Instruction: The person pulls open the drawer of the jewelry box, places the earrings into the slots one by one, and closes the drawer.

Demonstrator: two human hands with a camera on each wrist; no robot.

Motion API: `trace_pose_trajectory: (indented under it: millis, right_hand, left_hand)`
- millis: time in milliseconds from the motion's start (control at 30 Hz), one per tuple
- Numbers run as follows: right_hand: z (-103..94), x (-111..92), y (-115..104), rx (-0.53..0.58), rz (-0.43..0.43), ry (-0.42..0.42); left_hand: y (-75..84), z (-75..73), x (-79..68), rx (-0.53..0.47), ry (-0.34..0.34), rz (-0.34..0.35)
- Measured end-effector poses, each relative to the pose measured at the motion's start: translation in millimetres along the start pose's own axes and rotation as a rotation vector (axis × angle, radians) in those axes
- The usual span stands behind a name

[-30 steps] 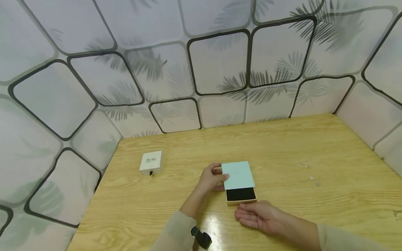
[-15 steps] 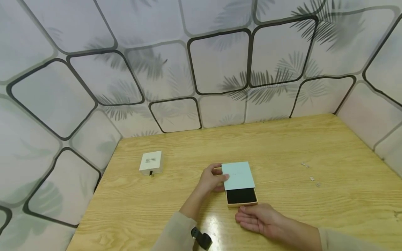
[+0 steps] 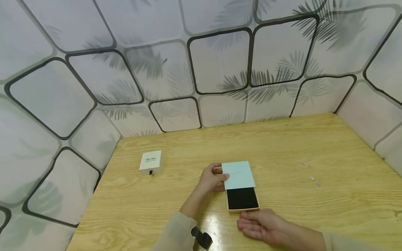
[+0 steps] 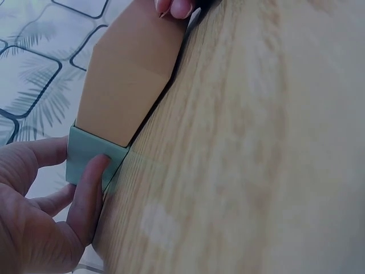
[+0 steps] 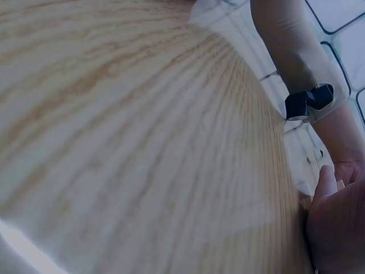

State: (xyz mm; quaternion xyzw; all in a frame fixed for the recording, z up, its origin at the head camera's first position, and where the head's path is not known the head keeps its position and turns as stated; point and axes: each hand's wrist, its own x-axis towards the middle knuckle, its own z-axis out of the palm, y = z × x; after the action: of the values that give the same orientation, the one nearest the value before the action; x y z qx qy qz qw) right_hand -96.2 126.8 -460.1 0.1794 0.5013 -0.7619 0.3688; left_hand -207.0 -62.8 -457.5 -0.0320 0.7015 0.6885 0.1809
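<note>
My left hand (image 3: 211,178) grips the left side of a light blue box sleeve (image 3: 240,176), thumb on top. The sleeve lies flat on the table. From its near end sticks out a drawer (image 3: 243,210) with a black lining, its rear part hidden inside. At the drawer's front edge, my right hand (image 3: 263,226) pinches with thumb and finger, the other fingers loosely bent. In the left wrist view the drawer's plain side (image 4: 125,80) runs from the sleeve to the right fingertips (image 4: 180,8). The right hand (image 5: 339,228) hides most of the box in the right wrist view.
A small white box (image 3: 150,162) with a black ribbon tab sits at the back left of the wooden table (image 3: 276,146). Several tiny silvery pieces (image 3: 312,178) lie to the right. Patterned cloth walls (image 3: 220,62) rise behind and at both sides.
My right hand has moved toward me, and the drawer has slid further out of the sleeve, showing more black lining. The left hand and the sleeve have stayed put.
</note>
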Motion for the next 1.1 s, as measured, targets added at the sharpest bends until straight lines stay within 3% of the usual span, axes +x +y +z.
trace_pose_trajectory:
  millis: [500,833,1100]
  right_hand:
    - [0.2,-8,6,-0.016,0.043,0.01]
    - [-3.7,-14,12,-0.011,0.046,-0.058]
    - [-5.2,-14,10,-0.01,0.096,-0.107]
  left_hand:
    - [-0.1,-0.3,-1.6,0.01,-0.01,0.006]
    - [-3.0,-1.1,0.0,0.004,-0.015,0.003]
    - [1.4,-0.7,-2.2,0.011,-0.017,0.0]
